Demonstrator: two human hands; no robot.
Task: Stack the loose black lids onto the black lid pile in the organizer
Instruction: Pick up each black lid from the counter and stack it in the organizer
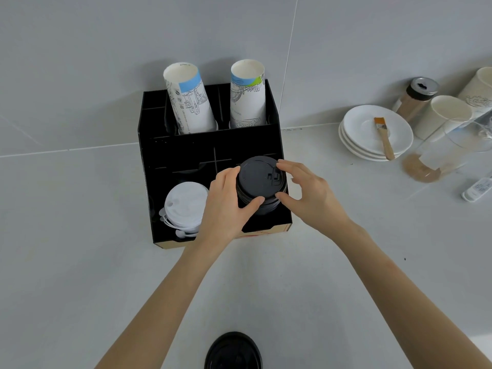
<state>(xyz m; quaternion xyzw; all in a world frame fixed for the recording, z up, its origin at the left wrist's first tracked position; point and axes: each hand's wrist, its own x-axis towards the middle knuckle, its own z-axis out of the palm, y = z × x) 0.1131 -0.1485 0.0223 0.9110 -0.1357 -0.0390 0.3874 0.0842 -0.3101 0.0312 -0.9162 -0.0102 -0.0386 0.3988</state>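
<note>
A black organizer (pixel 157 182) stands against the wall on the counter. In its front right compartment rises the black lid pile (pixel 259 182). My left hand (pixel 226 206) grips the pile's left side, thumb on its front edge. My right hand (pixel 306 193) cups the right side, fingertips touching the top lid's rim. One loose black lid (pixel 233 351) lies on the counter at the bottom edge, between my forearms.
A white lid pile (pixel 185 202) fills the organizer's front left compartment. Two stacks of printed paper cups (pixel 190 102) stand in the back slots. At right are stacked white saucers (pixel 372 129) with a brush, a shaker jar, white cups and a glass.
</note>
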